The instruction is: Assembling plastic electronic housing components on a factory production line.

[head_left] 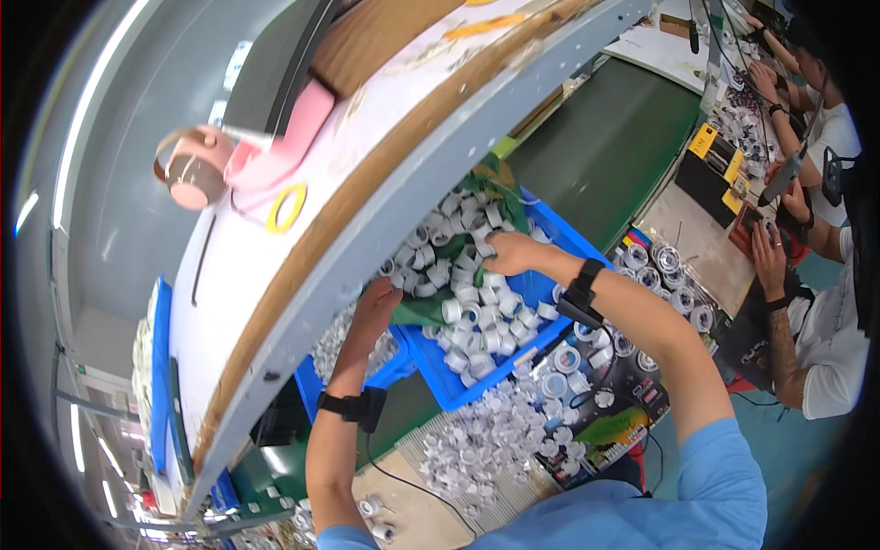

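Observation:
A green sack (431, 309) lies over the far part of a blue bin (446, 390), with many short white plastic rings (438, 272) in it. More white rings (484, 332) lie loose in the bin's near part. On the sack's left edge my left hand (378, 299) is closed, its fingertips partly hidden by the rings. My right hand (513, 254) is closed on the opposite edge, where green fabric shows below the fingers. Each wrist carries a black strap with a small box.
A grey beam (367, 197) and a raised shelf edge run along the left. Beside the bin stands a smaller blue bin (390, 371) of small white parts. Clear plastic pieces (495, 435) are heaped nearer me. Behind lies a green conveyor belt (605, 137); co-workers sit at the right.

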The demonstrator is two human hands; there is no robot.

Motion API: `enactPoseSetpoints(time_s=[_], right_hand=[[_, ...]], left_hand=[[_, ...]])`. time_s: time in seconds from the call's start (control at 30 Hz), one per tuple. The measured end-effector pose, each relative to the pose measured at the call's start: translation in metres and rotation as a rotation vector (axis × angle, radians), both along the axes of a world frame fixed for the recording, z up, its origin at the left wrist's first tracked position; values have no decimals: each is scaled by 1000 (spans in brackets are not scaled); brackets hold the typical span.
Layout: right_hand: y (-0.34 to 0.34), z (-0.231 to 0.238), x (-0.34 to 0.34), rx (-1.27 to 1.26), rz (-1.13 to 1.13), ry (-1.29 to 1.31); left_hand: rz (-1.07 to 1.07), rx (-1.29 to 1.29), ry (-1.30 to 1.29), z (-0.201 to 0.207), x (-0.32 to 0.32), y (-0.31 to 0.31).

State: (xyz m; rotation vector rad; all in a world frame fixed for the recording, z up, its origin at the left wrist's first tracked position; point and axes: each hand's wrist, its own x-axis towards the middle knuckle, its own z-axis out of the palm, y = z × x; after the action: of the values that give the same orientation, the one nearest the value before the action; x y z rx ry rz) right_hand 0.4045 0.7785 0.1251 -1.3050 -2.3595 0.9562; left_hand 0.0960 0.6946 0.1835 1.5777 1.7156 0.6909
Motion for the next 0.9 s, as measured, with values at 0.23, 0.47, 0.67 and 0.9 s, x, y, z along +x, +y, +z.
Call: enactPoseSetpoints(time_s=[0.23, 0.47, 0.67, 0.9], right_hand=[[86, 15, -79, 99, -112, 256], [128, 37, -136, 563, -378, 673], [156, 45, -123, 521, -345, 647], [189, 37, -119, 425, -236, 542]], left_hand=[[253, 145, 331, -94, -64, 101], [263, 565, 554, -75, -62, 141], [204, 581, 540, -54, -62, 188], [187, 553, 480, -48, -53, 212]])
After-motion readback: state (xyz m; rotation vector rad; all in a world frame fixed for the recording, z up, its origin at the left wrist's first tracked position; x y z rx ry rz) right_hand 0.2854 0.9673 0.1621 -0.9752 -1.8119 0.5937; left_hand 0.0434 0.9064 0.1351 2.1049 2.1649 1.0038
